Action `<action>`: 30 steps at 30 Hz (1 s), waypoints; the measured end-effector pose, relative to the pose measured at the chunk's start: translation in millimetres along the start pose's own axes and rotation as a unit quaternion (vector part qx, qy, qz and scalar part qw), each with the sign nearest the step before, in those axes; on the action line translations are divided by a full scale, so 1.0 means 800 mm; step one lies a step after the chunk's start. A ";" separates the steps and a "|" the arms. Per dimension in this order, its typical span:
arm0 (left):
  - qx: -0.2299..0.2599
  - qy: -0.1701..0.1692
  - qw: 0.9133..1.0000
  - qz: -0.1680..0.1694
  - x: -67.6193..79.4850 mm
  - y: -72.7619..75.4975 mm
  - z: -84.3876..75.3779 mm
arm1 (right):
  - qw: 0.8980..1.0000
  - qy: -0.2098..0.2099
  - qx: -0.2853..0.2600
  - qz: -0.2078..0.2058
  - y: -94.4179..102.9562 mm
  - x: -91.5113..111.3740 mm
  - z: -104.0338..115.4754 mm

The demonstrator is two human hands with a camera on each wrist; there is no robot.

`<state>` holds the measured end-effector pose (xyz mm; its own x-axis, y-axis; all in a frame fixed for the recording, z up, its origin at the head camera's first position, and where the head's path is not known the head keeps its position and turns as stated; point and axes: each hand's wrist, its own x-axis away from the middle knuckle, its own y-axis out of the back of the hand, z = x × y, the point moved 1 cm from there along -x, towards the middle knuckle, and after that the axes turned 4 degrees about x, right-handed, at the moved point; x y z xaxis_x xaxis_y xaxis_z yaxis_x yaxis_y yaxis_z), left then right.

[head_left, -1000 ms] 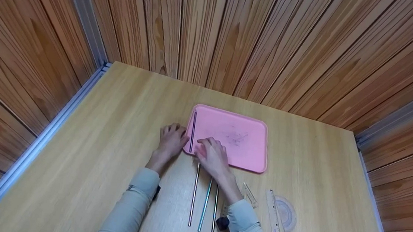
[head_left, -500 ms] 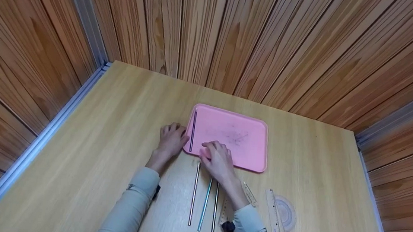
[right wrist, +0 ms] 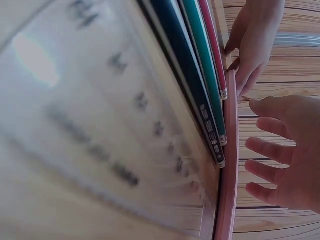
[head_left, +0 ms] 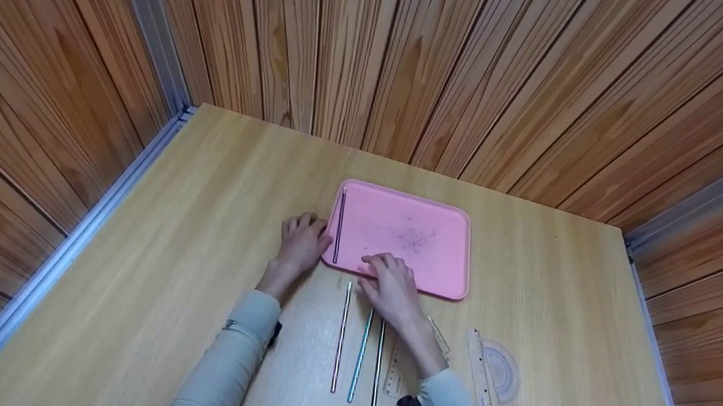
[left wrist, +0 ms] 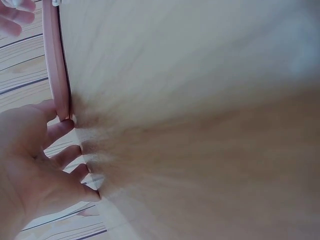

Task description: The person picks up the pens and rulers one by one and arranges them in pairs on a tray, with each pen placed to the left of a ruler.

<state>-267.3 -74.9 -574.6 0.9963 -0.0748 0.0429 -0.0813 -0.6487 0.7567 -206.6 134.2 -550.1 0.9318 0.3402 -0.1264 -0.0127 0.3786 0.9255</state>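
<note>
My left hand (head_left: 301,243) rests at the left edge of the pink tray (head_left: 445,220), fingers spread with tips down on the table. Its thumb touches the tray's rim in the left wrist view (left wrist: 58,75). A dark pencil (head_left: 339,226) lies along the tray's left side. Over the near rim hovers my right hand (head_left: 393,291), holding nothing, its fingers (right wrist: 270,145) apart and loosely bent in the right wrist view. Three pencils lie on the table below it: a red one (head_left: 341,338), a green one (head_left: 360,356) and a dark one (head_left: 378,365).
A clear set square (head_left: 394,369) lies partly under my right forearm. Right of it are a straight ruler (head_left: 482,377) and a protractor (head_left: 502,372) on the wooden table (head_left: 587,314). Wood-panelled walls (head_left: 399,69) enclose the back and sides.
My right hand has drawn back to the right and slightly nearer, away from the pencil on the tray. My left hand has stayed at the tray's edge.
</note>
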 end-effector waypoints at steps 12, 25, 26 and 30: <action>0.002 -0.002 1.000 0.004 -0.001 -0.001 0.001 | 1.000 0.005 -0.002 0.001 0.007 0.022 -0.010; -0.001 0.010 1.000 0.013 -0.002 -0.002 0.002 | 1.000 -0.007 0.005 -0.005 0.008 0.051 -0.023; -0.002 0.010 1.000 0.012 -0.002 -0.002 0.002 | 1.000 -0.006 0.004 -0.007 0.008 0.053 -0.024; -0.005 0.003 1.000 0.005 -0.003 -0.003 0.001 | 1.000 -0.007 0.005 -0.015 0.012 0.060 -0.028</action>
<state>-269.2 -74.0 -577.1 0.9955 -0.0773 0.0542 -0.0912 -0.6397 0.7632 -169.9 173.7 -555.6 0.9364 0.3178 -0.1488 0.0183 0.3792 0.9251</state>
